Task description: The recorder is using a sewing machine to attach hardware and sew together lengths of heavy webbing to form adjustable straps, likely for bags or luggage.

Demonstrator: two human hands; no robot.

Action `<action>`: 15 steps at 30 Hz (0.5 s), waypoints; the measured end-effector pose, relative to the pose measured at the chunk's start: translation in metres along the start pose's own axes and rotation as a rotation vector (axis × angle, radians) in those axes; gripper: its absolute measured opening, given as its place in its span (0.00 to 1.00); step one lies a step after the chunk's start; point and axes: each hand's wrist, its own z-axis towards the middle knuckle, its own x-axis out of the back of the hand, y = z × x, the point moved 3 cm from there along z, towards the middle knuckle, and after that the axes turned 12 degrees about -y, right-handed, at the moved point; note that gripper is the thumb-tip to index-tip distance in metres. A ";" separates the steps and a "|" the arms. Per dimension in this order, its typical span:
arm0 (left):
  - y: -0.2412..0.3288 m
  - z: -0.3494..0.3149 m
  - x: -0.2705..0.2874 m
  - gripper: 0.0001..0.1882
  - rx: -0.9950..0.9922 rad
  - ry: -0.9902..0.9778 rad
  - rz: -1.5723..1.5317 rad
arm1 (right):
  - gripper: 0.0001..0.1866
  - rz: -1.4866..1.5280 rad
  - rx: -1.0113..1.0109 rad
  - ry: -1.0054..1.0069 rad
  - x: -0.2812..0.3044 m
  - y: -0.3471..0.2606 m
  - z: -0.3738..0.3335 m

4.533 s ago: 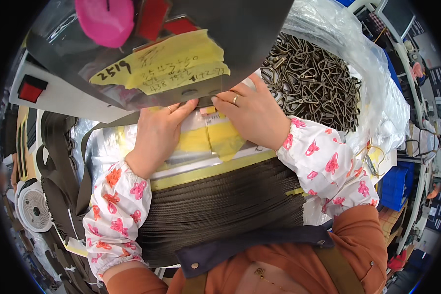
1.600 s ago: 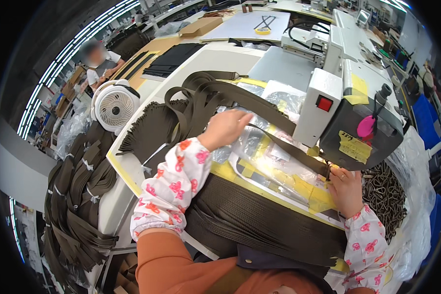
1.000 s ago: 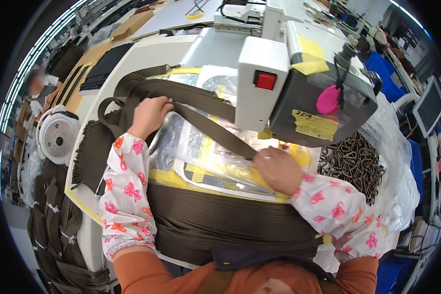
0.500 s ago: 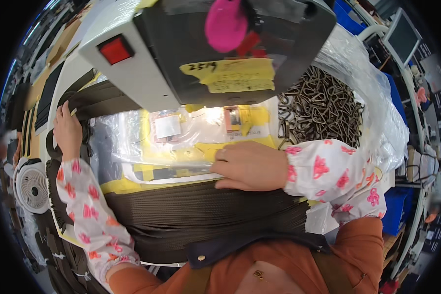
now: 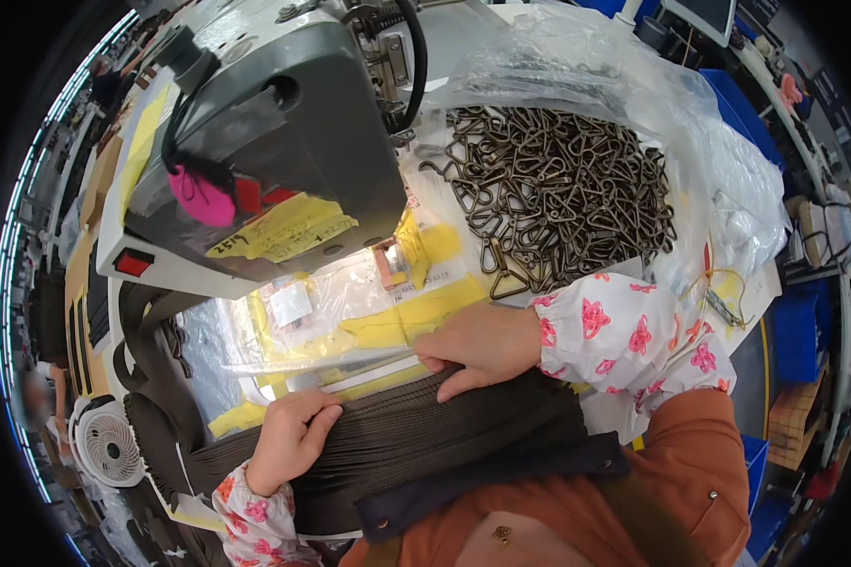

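Observation:
In front of me lies a thick row of dark brown webbing straps (image 5: 416, 430), stacked on edge and running left to right. At its far edge, toward the left, my left hand (image 5: 291, 437) is closed with thumb and curled fingers on a webbing strap. My right hand (image 5: 482, 348) is farther right on that same edge, its thumb and fingers closed around the strap there. Just beyond the hands is a plastic-covered work plate (image 5: 350, 321) with yellow tape. A grey sewing machine head (image 5: 274, 142) stands over it. The fingertips are partly hidden against the straps.
A heap of dark metal triangular snap hooks (image 5: 567, 198) lies at the far right on clear plastic sheeting (image 5: 738, 227). More webbing loops down the left side. A white fan (image 5: 112, 442) stands at the left; blue bins (image 5: 804, 326) line the right.
My left hand has come from the webbing at the far left to the near row of straps. My right hand's fingers have closed at the row's edge. The view has shifted to the right.

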 end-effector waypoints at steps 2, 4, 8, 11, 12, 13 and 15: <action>-0.006 0.001 0.006 0.06 0.077 0.230 0.111 | 0.15 -0.064 -0.003 0.038 0.009 0.004 -0.006; -0.018 -0.005 0.041 0.14 0.247 0.420 0.166 | 0.15 -0.140 -0.070 0.021 0.024 0.009 -0.010; -0.038 0.007 0.082 0.12 0.224 0.499 0.753 | 0.14 0.061 -0.129 0.055 0.031 0.006 -0.001; 0.015 0.059 0.049 0.08 -0.271 0.333 0.456 | 0.13 0.274 -0.141 0.056 0.020 0.003 0.008; 0.028 0.069 0.035 0.09 -0.348 0.207 0.366 | 0.12 0.340 -0.073 0.054 0.023 -0.009 0.008; 0.036 0.078 0.021 0.09 -0.431 0.084 0.272 | 0.12 0.403 -0.011 0.051 0.027 -0.015 0.007; 0.028 0.095 0.005 0.11 -0.383 0.015 0.185 | 0.11 -0.008 0.058 0.207 0.048 -0.008 -0.004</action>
